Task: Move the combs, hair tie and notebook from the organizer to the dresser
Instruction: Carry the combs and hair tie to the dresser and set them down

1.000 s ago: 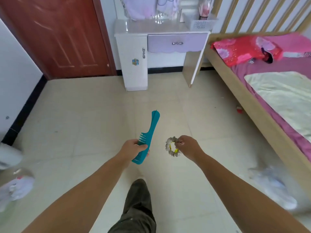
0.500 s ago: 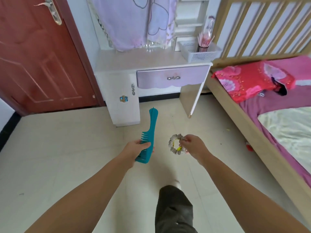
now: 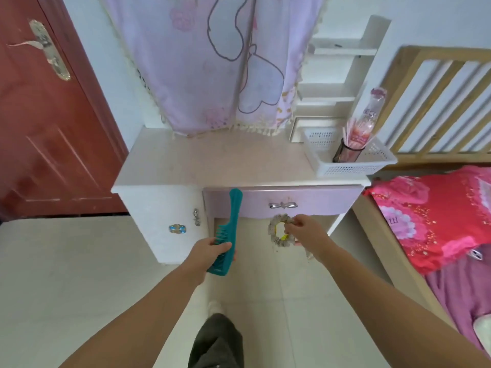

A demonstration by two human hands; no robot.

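Note:
My left hand (image 3: 210,252) grips a teal wide-tooth comb (image 3: 228,229) by its toothed end, the handle pointing up toward the dresser. My right hand (image 3: 305,231) pinches a grey fabric hair tie (image 3: 276,233) with a yellow bit inside its ring. Both hands are held out in front of the white dresser (image 3: 218,166), just below its lilac drawer (image 3: 281,204) and short of the pale top. No notebook or second comb is in view.
A white perforated basket (image 3: 348,162) with a dark cup of pink-wrapped sticks stands on the dresser's right end. A lilac cloth (image 3: 212,62) hangs over the mirror. A bed with a red pillow (image 3: 435,219) lies to the right, a red door (image 3: 45,123) to the left.
I have walked closer to the dresser, which now fills the upper middle of the view. Both hands keep the same hold on the comb and the hair tie.

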